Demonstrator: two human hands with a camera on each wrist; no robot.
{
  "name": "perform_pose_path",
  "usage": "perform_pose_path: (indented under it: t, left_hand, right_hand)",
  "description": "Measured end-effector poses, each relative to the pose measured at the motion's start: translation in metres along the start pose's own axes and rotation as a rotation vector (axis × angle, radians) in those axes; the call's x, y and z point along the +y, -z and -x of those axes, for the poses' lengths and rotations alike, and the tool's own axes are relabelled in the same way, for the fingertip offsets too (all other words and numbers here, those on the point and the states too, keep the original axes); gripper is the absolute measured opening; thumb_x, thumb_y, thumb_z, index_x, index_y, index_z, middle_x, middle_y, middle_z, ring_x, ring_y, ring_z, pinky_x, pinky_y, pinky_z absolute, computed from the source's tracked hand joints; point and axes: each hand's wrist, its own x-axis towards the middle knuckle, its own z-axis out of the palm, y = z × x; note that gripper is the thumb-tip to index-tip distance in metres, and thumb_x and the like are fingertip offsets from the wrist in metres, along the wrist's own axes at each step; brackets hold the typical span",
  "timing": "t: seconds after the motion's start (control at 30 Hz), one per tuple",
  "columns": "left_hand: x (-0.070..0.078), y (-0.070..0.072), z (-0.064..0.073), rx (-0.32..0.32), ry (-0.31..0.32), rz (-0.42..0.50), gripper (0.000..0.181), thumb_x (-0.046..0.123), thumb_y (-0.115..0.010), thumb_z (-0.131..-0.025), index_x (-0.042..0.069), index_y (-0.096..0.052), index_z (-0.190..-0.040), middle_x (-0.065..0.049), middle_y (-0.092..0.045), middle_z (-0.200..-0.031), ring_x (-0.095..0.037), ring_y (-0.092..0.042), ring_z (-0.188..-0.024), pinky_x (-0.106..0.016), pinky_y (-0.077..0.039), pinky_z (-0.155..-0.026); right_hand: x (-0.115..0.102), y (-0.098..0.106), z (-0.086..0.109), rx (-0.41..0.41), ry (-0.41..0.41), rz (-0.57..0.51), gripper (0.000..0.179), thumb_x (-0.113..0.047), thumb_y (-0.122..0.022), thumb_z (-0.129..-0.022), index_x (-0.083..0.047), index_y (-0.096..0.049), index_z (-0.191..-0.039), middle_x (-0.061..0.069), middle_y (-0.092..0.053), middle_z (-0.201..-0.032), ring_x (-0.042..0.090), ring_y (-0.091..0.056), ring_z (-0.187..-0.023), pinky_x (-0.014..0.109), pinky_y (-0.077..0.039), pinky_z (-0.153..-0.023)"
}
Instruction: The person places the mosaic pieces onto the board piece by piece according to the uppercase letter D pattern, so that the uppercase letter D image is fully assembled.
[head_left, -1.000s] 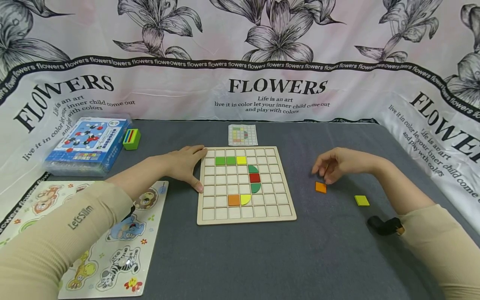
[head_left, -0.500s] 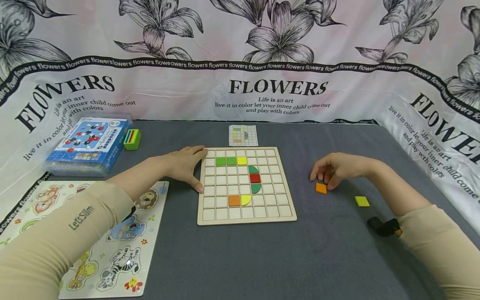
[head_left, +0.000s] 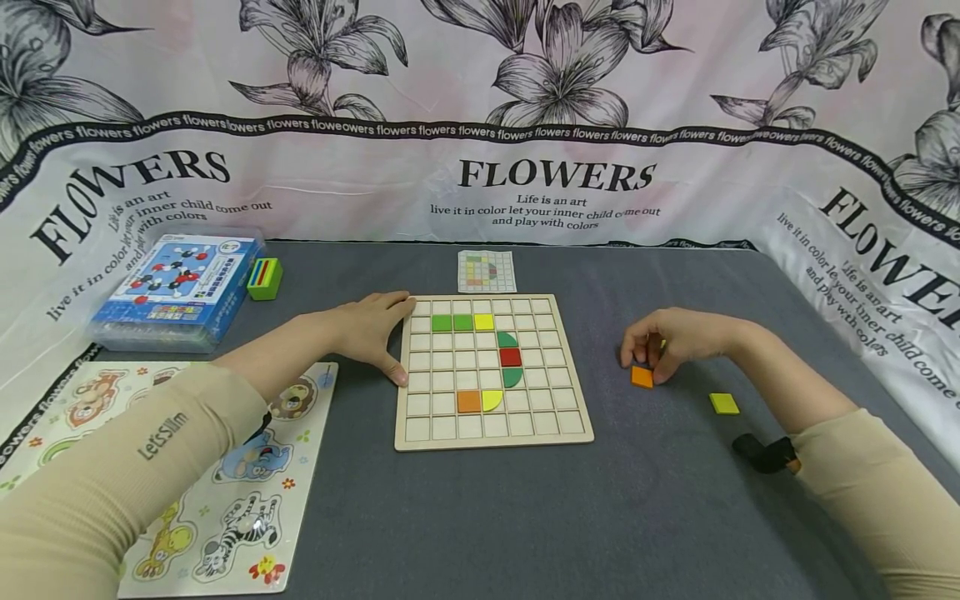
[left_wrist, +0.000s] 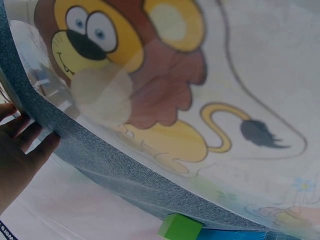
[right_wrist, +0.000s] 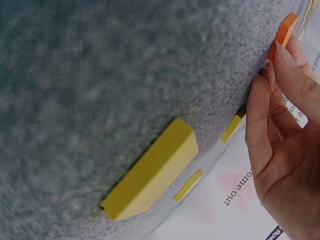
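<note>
My left hand (head_left: 367,333) rests spread against the left edge of a wooden grid board (head_left: 420,429), fingertips at its upper left corner and thumb lower down. Green, yellow, red and orange pieces lie in some of its squares. To the board's right, my right hand (head_left: 675,340) pinches an orange square tile (head_left: 642,377) between thumb and fingers, low at the tabletop. Closer to the right wrist lies a yellow square tile (head_left: 723,403). In the right wrist view, another yellow tile (right_wrist: 234,128) shows beside the curled fingers, partly hidden by them.
A small pattern card (head_left: 486,272) lies behind the board. On the left are an animal puzzle board (head_left: 307,467), a boxed set with a blue label (head_left: 180,275) and a green block (head_left: 264,279) with coloured strips. A floral printed cloth (head_left: 555,179) hangs at the back.
My right hand has dropped slightly and its fingers have come in around the orange tile. My left hand and the board stay put.
</note>
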Motion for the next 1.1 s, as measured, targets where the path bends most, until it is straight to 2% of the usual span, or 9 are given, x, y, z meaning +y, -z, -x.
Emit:
perform_pose_path:
  t: [0.23,0.5,0.7,0.87,1.1]
  left_hand:
    - [-0.002,0.0,0.0,-0.002,-0.003,-0.004,0.128,0.067,-0.079,-0.068,0.005,-0.014,-0.159,-0.021,-0.01,-0.167,-0.044,-0.014,-0.154,-0.063,-0.024,-0.121]
    - [-0.002,-0.001,0.0,-0.003,0.002,-0.004,0.127,0.067,-0.079,-0.069,0.006,-0.014,-0.159,-0.02,-0.009,-0.167,-0.044,-0.014,-0.154,-0.064,-0.023,-0.121]
    - [-0.001,0.0,0.001,-0.006,0.002,-0.002,0.127,0.067,-0.079,-0.069,0.006,-0.014,-0.16,-0.02,-0.009,-0.167,-0.044,-0.014,-0.154,-0.065,-0.023,-0.12]
    - [-0.002,0.0,0.0,-0.01,-0.001,0.0,0.127,0.067,-0.078,-0.069,0.007,-0.013,-0.16,-0.019,-0.008,-0.167,-0.043,-0.012,-0.154,-0.063,-0.022,-0.121]
    - [-0.002,0.0,-0.001,-0.01,-0.016,0.0,0.127,0.068,-0.077,-0.07,0.006,-0.013,-0.16,-0.02,-0.008,-0.167,-0.044,-0.013,-0.154,-0.064,-0.023,-0.121]
  right_hand:
    - [0.0,-0.002,-0.001,0.032,0.018,0.043,0.028,-0.003,-0.08,-0.078,-0.019,-0.069,-0.099,0.007,-0.059,-0.096,0.019,-0.055,-0.089,0.027,-0.052,-0.071]
    - [-0.006,-0.002,-0.002,0.052,0.023,0.041,0.022,-0.009,-0.082,-0.078,-0.011,-0.062,-0.088,0.006,-0.065,-0.087,0.015,-0.06,-0.073,0.027,-0.052,-0.065]
    - [-0.016,-0.002,-0.01,0.099,0.012,0.103,0.017,-0.017,-0.079,-0.082,-0.014,-0.063,-0.084,0.0,-0.064,-0.079,0.011,-0.054,-0.069,0.024,-0.045,-0.063]
    - [-0.031,-0.003,-0.022,0.076,0.061,0.041,0.012,-0.014,-0.074,-0.087,-0.011,-0.063,-0.09,0.003,-0.063,-0.082,0.014,-0.055,-0.071,0.027,-0.047,-0.065]
    - [-0.061,-0.007,-0.04,0.023,0.135,-0.086,0.006,-0.013,-0.065,-0.096,-0.011,-0.065,-0.101,0.008,-0.066,-0.098,0.02,-0.066,-0.087,0.034,-0.06,-0.081]
